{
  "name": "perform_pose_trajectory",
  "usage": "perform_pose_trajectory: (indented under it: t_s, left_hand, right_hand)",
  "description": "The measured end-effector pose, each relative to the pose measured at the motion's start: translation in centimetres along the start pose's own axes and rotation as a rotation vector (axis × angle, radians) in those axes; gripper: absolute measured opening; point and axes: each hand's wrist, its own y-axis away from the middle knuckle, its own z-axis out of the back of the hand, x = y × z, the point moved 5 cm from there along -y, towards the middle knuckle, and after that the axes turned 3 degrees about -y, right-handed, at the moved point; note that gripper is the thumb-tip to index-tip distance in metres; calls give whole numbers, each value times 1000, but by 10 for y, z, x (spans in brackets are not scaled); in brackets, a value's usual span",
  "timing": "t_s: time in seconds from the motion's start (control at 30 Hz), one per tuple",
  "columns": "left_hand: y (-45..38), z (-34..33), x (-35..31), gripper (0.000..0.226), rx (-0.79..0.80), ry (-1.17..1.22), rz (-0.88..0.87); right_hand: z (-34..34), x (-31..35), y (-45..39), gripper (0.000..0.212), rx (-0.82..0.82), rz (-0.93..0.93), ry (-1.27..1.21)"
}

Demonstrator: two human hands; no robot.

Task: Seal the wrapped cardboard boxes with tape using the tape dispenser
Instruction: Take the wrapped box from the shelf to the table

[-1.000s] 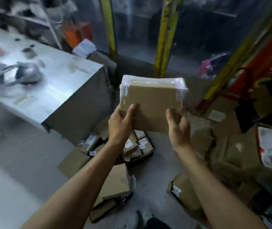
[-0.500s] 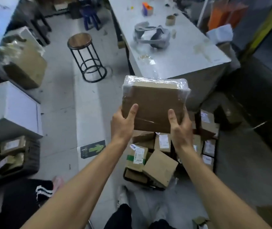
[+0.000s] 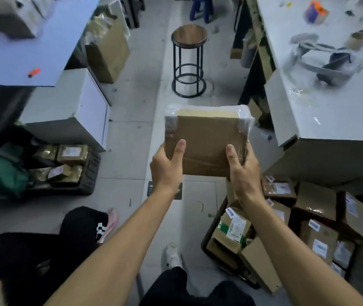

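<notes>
In mid-air over the aisle floor, a wrapped box (image 3: 207, 142) was held out in front of the person, tilted so its broad brown face was toward the camera. The left hand (image 3: 167, 166) gripped the lower left corner, thumb laid on the face; the right hand (image 3: 243, 171) gripped the lower right edge the same way. Clear film covered the top edge and both upper corners. Whether any tape had been laid over the film could not be told.

No dispenser was in either hand. A grey, blurred object (image 3: 328, 60) lay on the surface (image 3: 322, 120) to the right, beside a small roll (image 3: 356, 40); it could not be confirmed as the dispenser.

Judgement: this box was wrapped but most likely not yet sealed; taping remained to be done once it was set down.

Labelled boxes (image 3: 317, 235) were piled on the floor at lower right, and more parcels (image 3: 65, 164) sat in a black crate at left. Their sealing state was not legible. A stool (image 3: 189, 62) stood ahead in the aisle.
</notes>
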Motion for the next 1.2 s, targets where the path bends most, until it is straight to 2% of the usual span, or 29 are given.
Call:
perform_pose_trajectory:
  t_s: [0.1,0.3,0.47,0.73,0.93,1.1,1.2]
  left_hand:
    - [-49,34,10,89,-40,18,50]
    - [-150,69,18,92,-117,32,96]
    - [-250,66,15,67,-167,27,135]
    - [-427,45,-31,61,-225,17,205]
    - [-559,55,-53,43,-299,12,243]
    - [-684,62,-67,65,-309,7,239]
    - [-768,68,-78,67,-283,33,229]
  right_hand:
    - [-59,15,-26,60,49,-1,28]
    - [-148,35,-97,61,131,2,92]
    - [-209,39,-190,52,185,7,90]
    - [-298,70,-371,57,276,-2,104]
    - [-384,99,-486,68,401,-25,135]
    - [-464,114,-588,70,419,-22,155]
    - [-514,128,-650,72,385,-14,154]
